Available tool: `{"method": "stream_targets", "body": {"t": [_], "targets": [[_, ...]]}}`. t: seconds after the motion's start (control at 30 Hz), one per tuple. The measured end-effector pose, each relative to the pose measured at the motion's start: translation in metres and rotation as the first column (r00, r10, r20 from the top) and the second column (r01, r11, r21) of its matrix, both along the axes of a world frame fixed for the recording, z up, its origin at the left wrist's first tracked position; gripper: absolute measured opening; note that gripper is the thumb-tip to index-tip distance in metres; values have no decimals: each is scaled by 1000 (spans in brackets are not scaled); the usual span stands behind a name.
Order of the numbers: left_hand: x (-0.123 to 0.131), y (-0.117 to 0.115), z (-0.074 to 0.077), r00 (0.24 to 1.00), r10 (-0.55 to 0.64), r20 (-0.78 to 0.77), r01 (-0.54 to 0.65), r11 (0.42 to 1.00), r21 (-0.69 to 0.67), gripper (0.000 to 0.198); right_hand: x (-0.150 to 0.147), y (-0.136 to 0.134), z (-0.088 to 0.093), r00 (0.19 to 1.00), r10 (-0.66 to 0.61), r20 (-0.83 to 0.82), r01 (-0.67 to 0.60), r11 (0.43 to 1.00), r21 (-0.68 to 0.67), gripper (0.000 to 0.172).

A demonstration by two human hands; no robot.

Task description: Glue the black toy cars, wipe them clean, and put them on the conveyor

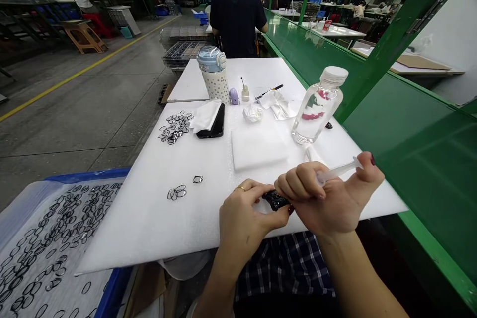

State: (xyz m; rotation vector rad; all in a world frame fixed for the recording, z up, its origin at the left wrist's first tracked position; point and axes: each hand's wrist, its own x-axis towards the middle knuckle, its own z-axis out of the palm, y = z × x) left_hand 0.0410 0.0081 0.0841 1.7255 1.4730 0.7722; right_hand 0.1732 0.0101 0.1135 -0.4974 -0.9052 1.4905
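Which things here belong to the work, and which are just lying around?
Likely in use: syringe in right hand; glossy black piece at left hand; perhaps black rings.

Probably just lying about: lidded tumbler; clear bottle; crumpled tissue.

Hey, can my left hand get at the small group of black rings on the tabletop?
Probably yes: the small group of black rings lies left of your left hand, nothing tall between. That hand is pinching a dark piece, though, so it would likely need to let go.
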Motion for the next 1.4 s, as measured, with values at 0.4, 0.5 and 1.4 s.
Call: {"method": "stream_targets", "body": {"t": [0.4,0.5,1.4], "targets": [[-1,0,-1,1000,-6,-24,6,1000,3,27,-4,-2,1,998,-53,43,53,999,5,70],[0,0,0,1000,-6,-19,6,1000,2,27,-4,-4,2,996,-79,52,79,997,7,70],[-4,0,-6,999,-34,-12,33,999,-15,32,-8,-3,35,909,-395,132,380,917,123,70]]}}
